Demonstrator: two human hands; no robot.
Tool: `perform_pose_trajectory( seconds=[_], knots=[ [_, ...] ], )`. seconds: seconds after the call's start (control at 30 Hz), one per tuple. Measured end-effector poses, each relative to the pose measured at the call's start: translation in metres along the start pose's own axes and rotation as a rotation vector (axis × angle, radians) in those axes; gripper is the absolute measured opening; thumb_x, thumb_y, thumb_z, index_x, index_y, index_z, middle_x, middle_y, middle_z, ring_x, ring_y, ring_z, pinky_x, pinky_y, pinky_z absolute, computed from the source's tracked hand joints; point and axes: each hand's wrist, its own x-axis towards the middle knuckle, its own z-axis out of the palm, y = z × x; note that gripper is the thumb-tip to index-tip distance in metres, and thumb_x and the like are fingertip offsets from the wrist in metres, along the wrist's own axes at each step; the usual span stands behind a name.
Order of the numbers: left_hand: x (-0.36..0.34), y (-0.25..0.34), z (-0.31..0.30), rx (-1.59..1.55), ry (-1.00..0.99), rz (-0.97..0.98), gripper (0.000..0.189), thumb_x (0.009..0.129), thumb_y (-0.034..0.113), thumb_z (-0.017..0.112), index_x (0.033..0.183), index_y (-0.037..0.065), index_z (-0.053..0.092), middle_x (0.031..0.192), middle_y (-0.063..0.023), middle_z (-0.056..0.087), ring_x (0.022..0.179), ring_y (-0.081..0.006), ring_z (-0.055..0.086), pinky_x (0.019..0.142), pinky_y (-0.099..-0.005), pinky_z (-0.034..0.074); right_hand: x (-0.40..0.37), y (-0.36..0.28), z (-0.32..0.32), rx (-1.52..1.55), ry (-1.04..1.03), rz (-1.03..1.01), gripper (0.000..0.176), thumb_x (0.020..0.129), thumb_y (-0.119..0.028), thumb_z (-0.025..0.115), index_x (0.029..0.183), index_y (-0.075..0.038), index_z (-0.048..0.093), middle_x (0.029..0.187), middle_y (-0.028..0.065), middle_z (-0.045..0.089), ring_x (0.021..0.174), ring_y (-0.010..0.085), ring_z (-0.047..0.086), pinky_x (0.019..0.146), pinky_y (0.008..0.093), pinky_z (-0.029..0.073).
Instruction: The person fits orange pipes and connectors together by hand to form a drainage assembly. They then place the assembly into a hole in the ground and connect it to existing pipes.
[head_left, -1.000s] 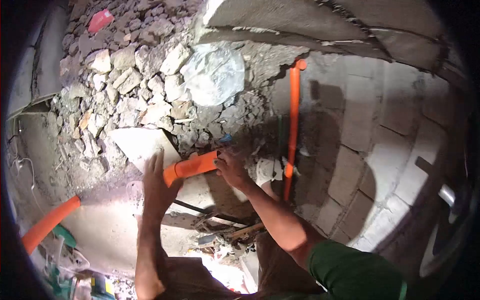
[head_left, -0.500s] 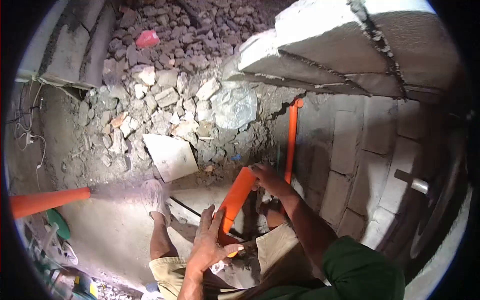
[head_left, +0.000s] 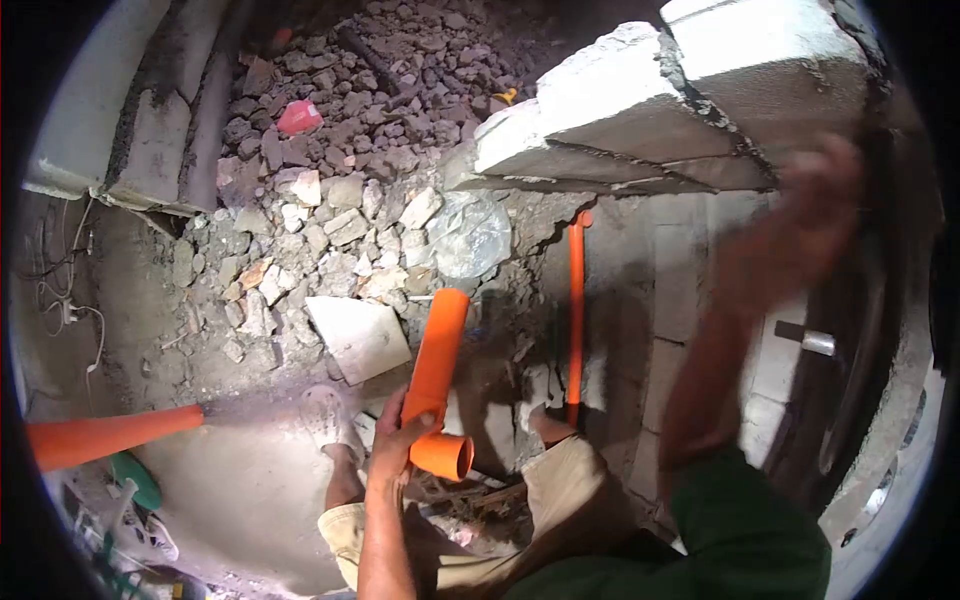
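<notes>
My left hand is closed around the lower end of an orange plastic pipe with a side branch. The long part points up and slightly right, while the short branch opens toward the lower right. My right hand is off the pipe, raised at the far right in front of the block wall. Motion smears its fingers, so their position cannot be told.
A thin orange pipe runs along the wall at right. Another orange pipe juts in from the left. Ahead lie rubble, a white tile piece and a clear plastic bag. A metal stub projects at right.
My right hand has let go of the pipe's upper end and swung up to the right. The pipe, in my left hand, stands more upright, and its side branch is now exposed.
</notes>
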Motion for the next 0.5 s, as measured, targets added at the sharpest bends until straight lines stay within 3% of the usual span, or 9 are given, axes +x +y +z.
perform_pose_trajectory(
  seconds=[0.07,0.27,0.3,0.4,0.47,0.5],
  knots=[
    [0.005,0.013,-0.004,-0.14,-0.039,0.025,0.061,0.082,0.002,0.066,0.14,0.001,0.046,0.119,-0.009,0.061,0.1,-0.0187,0.062,0.084,-0.033,0.053,0.062,-0.017,0.008,0.016,0.082,-0.028,0.032,0.099,-0.022,0.056,0.125,-0.003,0.06,0.115,0.0124,0.066,0.102,0.0247,0.065,0.084,0.0366,0.052],
    [0.025,0.044,-0.031,-0.15,-0.073,-0.035,0.067,0.083,0.014,0.068,0.143,0.002,0.042,0.126,-0.0096,0.058,0.107,-0.0194,0.06,0.091,-0.034,0.05,0.134,-0.001,0.078,-0.287,-0.023,-0.413,0.096,0.093,-0.028,0.07,0.154,0.008,0.005,0.158,0.0355,0.007,0.148,0.0413,0.015,0.121,0.0439,0.018],
    [0.029,0.044,-0.035,-0.17,-0.098,-0.059,0.069,0.083,0.017,0.069,0.144,0.002,0.041,0.127,-0.0096,0.057,0.108,-0.0198,0.06,0.091,-0.0339,0.051,0.137,0.016,0.081,-0.312,-0.041,-0.4,0.096,0.093,-0.028,0.07,0.154,0.008,0.005,0.158,0.0355,0.007,0.148,0.0413,0.015,0.121,0.0439,0.018],
    [0.025,0.04,-0.051,-0.221,-0.028,-0.19,0.069,0.083,0.019,0.07,0.144,0.002,0.041,0.129,-0.0099,0.057,0.108,-0.0199,0.06,0.091,-0.0339,0.051,0.147,0.056,0.081,-0.377,0.075,-0.709,0.092,0.095,-0.021,0.067,0.153,0.009,0.004,0.157,0.0375,0.005,0.149,0.0414,0.012,0.122,0.0459,0.014],
    [0.006,0.046,-0.057,-0.229,0.033,-0.244,0.068,0.084,0.02,0.071,0.143,0.003,0.041,0.128,-0.0094,0.057,0.107,-0.0198,0.06,0.089,-0.0345,0.052,0.159,0.068,0.078,-0.445,0.166,-0.593,0.089,0.096,-0.022,0.064,0.154,0.009,0.003,0.158,0.0357,0.003,0.15,0.0412,0.009,0.122,0.0463,0.011],
    [-0.006,0.052,-0.059,-0.254,0.03,-0.26,0.068,0.084,0.02,0.071,0.143,0.003,0.041,0.127,-0.0095,0.057,0.106,-0.0201,0.06,0.088,-0.0351,0.053,0.143,0.036,0.077,-0.414,0.065,-0.41,0.086,0.099,-0.024,0.059,0.154,0.009,0.002,0.159,0.0353,0.002,0.15,0.0406,0.006,0.122,0.0468,0.01]
  ],
)
